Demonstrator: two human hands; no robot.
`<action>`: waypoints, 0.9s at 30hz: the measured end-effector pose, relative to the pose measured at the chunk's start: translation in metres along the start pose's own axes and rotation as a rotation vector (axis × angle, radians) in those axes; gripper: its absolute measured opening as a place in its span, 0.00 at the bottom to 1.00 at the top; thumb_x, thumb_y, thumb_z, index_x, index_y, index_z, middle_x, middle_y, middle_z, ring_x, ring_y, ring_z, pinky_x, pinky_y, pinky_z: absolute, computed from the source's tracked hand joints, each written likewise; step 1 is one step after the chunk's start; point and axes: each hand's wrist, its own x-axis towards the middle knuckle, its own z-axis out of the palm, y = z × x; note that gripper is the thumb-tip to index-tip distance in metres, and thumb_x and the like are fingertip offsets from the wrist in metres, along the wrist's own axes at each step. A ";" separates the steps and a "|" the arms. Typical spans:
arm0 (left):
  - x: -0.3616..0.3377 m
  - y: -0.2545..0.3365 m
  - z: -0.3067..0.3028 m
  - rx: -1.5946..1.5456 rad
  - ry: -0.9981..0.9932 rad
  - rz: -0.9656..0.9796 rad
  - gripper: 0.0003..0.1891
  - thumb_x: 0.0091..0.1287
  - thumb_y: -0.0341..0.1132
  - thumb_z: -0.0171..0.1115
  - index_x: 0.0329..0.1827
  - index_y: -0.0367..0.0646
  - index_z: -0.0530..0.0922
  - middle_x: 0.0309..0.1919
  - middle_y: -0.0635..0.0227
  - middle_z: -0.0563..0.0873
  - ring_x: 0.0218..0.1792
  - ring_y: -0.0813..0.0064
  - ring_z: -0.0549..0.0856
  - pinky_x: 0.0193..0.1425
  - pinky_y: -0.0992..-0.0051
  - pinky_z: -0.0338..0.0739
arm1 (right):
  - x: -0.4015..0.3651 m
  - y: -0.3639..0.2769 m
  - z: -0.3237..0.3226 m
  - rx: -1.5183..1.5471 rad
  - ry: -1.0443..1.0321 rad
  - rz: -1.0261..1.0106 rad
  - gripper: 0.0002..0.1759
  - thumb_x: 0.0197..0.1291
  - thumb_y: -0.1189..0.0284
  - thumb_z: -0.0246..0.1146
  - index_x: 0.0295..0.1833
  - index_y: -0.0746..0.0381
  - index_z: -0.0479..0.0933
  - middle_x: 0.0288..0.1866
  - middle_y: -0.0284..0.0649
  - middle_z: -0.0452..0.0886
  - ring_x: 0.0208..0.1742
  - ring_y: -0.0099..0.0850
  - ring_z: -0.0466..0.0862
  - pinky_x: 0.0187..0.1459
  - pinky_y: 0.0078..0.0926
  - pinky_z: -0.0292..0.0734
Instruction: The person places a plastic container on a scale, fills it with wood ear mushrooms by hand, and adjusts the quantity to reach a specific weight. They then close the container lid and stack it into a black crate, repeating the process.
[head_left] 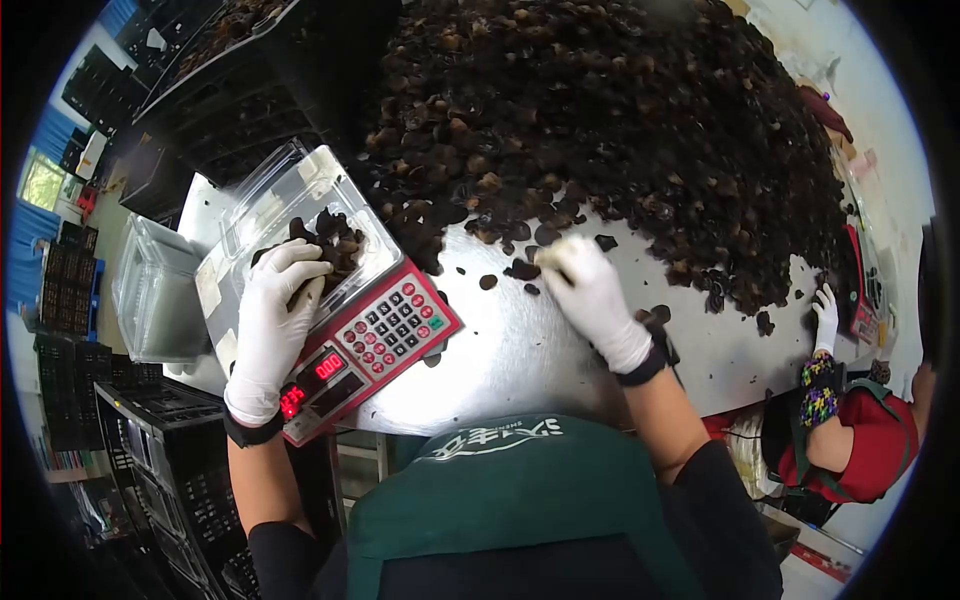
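Note:
My left hand [275,310], in a white glove, reaches over the clear plastic box [368,262] on the digital scale [375,335]. Its fingers are curled against dark wood ear mushrooms [338,240] lying in the box. Red digits glow on the scale's display. My right hand [590,295], also gloved, is over the metal table [500,350], at the near edge of a big heap of wood ear mushrooms [600,120]. Its fingers are drawn together, close to a few loose pieces; what they hold, if anything, is hidden.
Stacked clear boxes [160,290] stand left of the scale. A large black crate [240,100] rises behind it, and more black crates [150,470] sit at lower left. On the right, a co-worker's gloved hand [825,318] rests near a second red scale [865,290].

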 end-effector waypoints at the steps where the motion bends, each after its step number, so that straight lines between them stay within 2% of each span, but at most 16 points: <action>1: 0.000 0.000 0.001 -0.002 -0.010 -0.009 0.06 0.62 0.23 0.67 0.42 0.38 0.86 0.49 0.61 0.86 0.55 0.57 0.83 0.62 0.64 0.76 | 0.017 -0.004 -0.010 -0.006 -0.022 0.071 0.13 0.55 0.77 0.69 0.48 0.58 0.82 0.45 0.40 0.80 0.50 0.41 0.79 0.53 0.37 0.79; 2: 0.001 0.000 0.000 0.001 -0.018 -0.016 0.07 0.62 0.22 0.67 0.43 0.38 0.86 0.49 0.61 0.86 0.55 0.57 0.83 0.63 0.64 0.76 | 0.034 0.006 -0.014 -0.048 -0.097 0.071 0.24 0.53 0.73 0.72 0.58 0.55 0.81 0.58 0.43 0.79 0.61 0.43 0.77 0.60 0.42 0.77; 4: 0.002 0.006 0.001 0.027 0.006 -0.039 0.11 0.62 0.22 0.67 0.47 0.39 0.85 0.53 0.60 0.85 0.57 0.57 0.83 0.64 0.64 0.76 | 0.065 0.015 -0.006 -0.140 -0.136 0.071 0.37 0.48 0.66 0.76 0.68 0.49 0.76 0.71 0.48 0.72 0.70 0.50 0.71 0.67 0.48 0.74; 6: 0.000 0.015 0.002 0.052 0.043 -0.058 0.15 0.62 0.22 0.67 0.52 0.40 0.83 0.57 0.59 0.83 0.59 0.57 0.82 0.65 0.65 0.76 | 0.088 0.024 0.015 -0.110 -0.256 0.049 0.45 0.46 0.59 0.77 0.73 0.43 0.71 0.79 0.52 0.63 0.74 0.54 0.67 0.69 0.51 0.72; 7: -0.001 0.019 0.002 0.067 0.069 -0.063 0.16 0.63 0.21 0.67 0.54 0.40 0.82 0.58 0.59 0.82 0.60 0.57 0.81 0.66 0.65 0.75 | 0.093 0.028 0.037 -0.115 -0.277 0.021 0.43 0.47 0.55 0.76 0.73 0.43 0.72 0.79 0.53 0.62 0.72 0.55 0.69 0.67 0.50 0.74; 10: -0.012 0.029 -0.001 0.112 0.117 -0.073 0.20 0.64 0.21 0.65 0.60 0.40 0.80 0.63 0.56 0.79 0.64 0.56 0.79 0.68 0.64 0.75 | 0.093 0.006 0.056 -0.296 -0.368 -0.030 0.37 0.52 0.55 0.74 0.70 0.43 0.75 0.77 0.48 0.66 0.65 0.48 0.75 0.58 0.46 0.80; 11: -0.017 0.029 -0.002 0.131 0.137 -0.079 0.20 0.64 0.21 0.65 0.60 0.40 0.80 0.63 0.55 0.79 0.64 0.56 0.79 0.68 0.64 0.75 | 0.084 0.016 0.071 -0.229 -0.189 -0.069 0.29 0.54 0.59 0.73 0.64 0.45 0.79 0.70 0.44 0.73 0.61 0.44 0.78 0.52 0.43 0.82; 14: -0.030 0.027 -0.008 0.176 0.182 -0.094 0.21 0.63 0.20 0.65 0.60 0.41 0.81 0.64 0.55 0.80 0.64 0.54 0.80 0.68 0.62 0.75 | 0.077 0.021 0.068 -0.115 -0.146 -0.022 0.19 0.55 0.64 0.72 0.54 0.49 0.83 0.58 0.41 0.79 0.56 0.41 0.82 0.49 0.39 0.84; 16: -0.037 0.023 -0.015 0.204 0.192 -0.096 0.21 0.63 0.19 0.64 0.60 0.41 0.81 0.64 0.54 0.80 0.64 0.53 0.81 0.68 0.62 0.75 | 0.081 0.021 0.057 0.008 -0.058 0.086 0.09 0.55 0.67 0.70 0.43 0.53 0.86 0.45 0.38 0.83 0.43 0.39 0.86 0.48 0.36 0.83; 18: -0.045 0.014 -0.017 0.214 0.235 -0.101 0.21 0.62 0.19 0.64 0.59 0.40 0.81 0.62 0.54 0.80 0.63 0.53 0.81 0.68 0.63 0.74 | 0.087 0.031 0.048 0.209 0.019 0.167 0.08 0.56 0.68 0.69 0.42 0.54 0.87 0.42 0.41 0.85 0.41 0.38 0.87 0.46 0.32 0.82; 19: -0.048 0.010 -0.017 0.203 0.252 -0.112 0.21 0.62 0.18 0.64 0.59 0.40 0.81 0.62 0.54 0.80 0.63 0.53 0.81 0.68 0.63 0.74 | 0.089 0.035 0.047 0.413 0.079 0.227 0.07 0.60 0.69 0.67 0.42 0.57 0.87 0.38 0.37 0.87 0.39 0.31 0.87 0.45 0.26 0.81; 20: -0.052 0.006 -0.016 0.188 0.265 -0.128 0.21 0.62 0.18 0.64 0.59 0.40 0.81 0.62 0.53 0.80 0.63 0.54 0.81 0.68 0.63 0.74 | 0.094 0.029 0.031 0.691 -0.070 0.512 0.09 0.67 0.68 0.65 0.45 0.59 0.87 0.37 0.32 0.87 0.34 0.22 0.84 0.40 0.22 0.80; 22: -0.054 0.004 -0.013 0.104 0.286 -0.174 0.20 0.63 0.18 0.63 0.59 0.40 0.81 0.62 0.54 0.80 0.62 0.54 0.81 0.67 0.64 0.74 | 0.102 0.018 0.008 1.047 -0.117 0.740 0.12 0.73 0.65 0.60 0.49 0.60 0.85 0.39 0.29 0.86 0.29 0.18 0.80 0.31 0.18 0.77; 23: -0.055 0.002 -0.011 0.121 0.279 -0.164 0.20 0.63 0.18 0.63 0.59 0.40 0.81 0.61 0.55 0.81 0.62 0.55 0.81 0.67 0.63 0.74 | 0.102 0.026 0.005 1.268 -0.195 0.805 0.15 0.75 0.62 0.56 0.56 0.59 0.82 0.44 0.37 0.87 0.26 0.19 0.78 0.24 0.17 0.73; 26: -0.053 0.000 -0.011 0.157 0.258 -0.135 0.19 0.63 0.20 0.64 0.58 0.41 0.82 0.60 0.57 0.82 0.62 0.56 0.81 0.67 0.63 0.74 | 0.100 0.029 -0.001 1.697 -0.365 0.881 0.18 0.77 0.61 0.53 0.60 0.58 0.80 0.48 0.46 0.87 0.27 0.21 0.79 0.22 0.15 0.73; 27: -0.053 -0.001 -0.011 0.168 0.250 -0.130 0.18 0.63 0.21 0.64 0.57 0.41 0.82 0.59 0.57 0.83 0.62 0.56 0.81 0.66 0.63 0.74 | 0.101 0.024 0.002 1.754 -0.330 0.916 0.19 0.77 0.61 0.51 0.61 0.60 0.78 0.50 0.53 0.86 0.26 0.23 0.79 0.23 0.14 0.75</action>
